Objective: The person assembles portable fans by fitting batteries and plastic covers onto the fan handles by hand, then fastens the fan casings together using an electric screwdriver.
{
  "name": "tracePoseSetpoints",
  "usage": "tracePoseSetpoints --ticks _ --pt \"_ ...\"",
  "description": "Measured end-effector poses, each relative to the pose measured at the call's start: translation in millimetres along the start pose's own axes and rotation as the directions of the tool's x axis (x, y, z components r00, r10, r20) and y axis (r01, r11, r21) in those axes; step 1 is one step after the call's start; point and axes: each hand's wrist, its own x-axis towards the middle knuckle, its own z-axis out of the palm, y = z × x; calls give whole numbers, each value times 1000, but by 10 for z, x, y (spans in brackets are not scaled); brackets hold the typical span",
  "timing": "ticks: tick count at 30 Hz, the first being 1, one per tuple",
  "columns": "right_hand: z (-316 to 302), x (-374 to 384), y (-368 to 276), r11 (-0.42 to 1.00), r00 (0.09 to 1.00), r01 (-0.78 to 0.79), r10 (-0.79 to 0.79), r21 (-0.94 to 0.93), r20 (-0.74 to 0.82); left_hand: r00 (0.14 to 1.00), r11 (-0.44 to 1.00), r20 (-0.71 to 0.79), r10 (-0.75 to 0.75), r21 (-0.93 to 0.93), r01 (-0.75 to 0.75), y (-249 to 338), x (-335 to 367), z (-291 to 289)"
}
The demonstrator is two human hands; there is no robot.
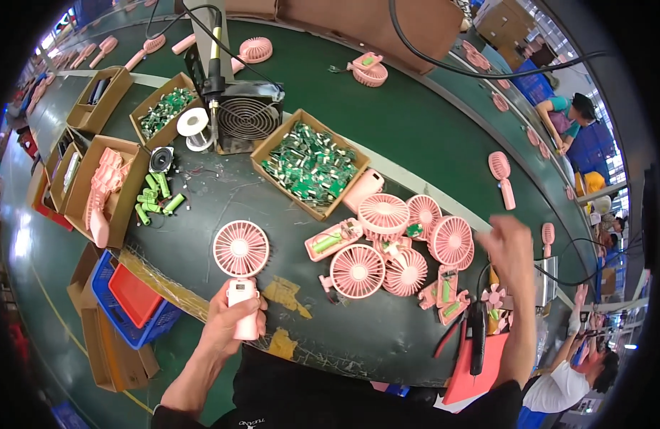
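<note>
My left hand (pixel 226 320) is closed around the white-and-pink handle of a handheld fan (pixel 241 250), thumb across the front. Its round pink grille points away from me, above the bench. My right hand (pixel 511 250) is raised over the bench's right side, its fingers blurred; whether it holds anything cannot be made out. Below it lie a black-handled tool (pixel 478 336), red-handled pliers (pixel 448 339) and a small pink fan blade (pixel 494 296). Between my hands sits a pile of pink fan heads (pixel 358 272) and opened handles (pixel 333 239) with green batteries.
Boxes of green circuit boards (pixel 312 168) stand behind, near a solder spool (pixel 194 127) and a black fume fan (pixel 249 118). Loose green batteries (pixel 154 194) lie left, beside a carton of pink parts (pixel 108 182). Beyond, a green conveyor (pixel 430 129) carries fans. Co-workers sit at far right.
</note>
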Motion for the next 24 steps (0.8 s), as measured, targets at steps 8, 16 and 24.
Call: tracePoseSetpoints --ticks 8,16,24 --pt "1008 2674 -485 968 967 252 -252 -10 -27 982 982 66 -179 -45 182 114 96 -53" --pt "1852 4183 -658 953 950 303 -300 17 -88 976 975 -16 -215 -62 214 171 5 -7" --pt "1528 3210 -669 883 887 460 -452 89 -94 989 988 -7 -148 -45 147 98 78 -100"
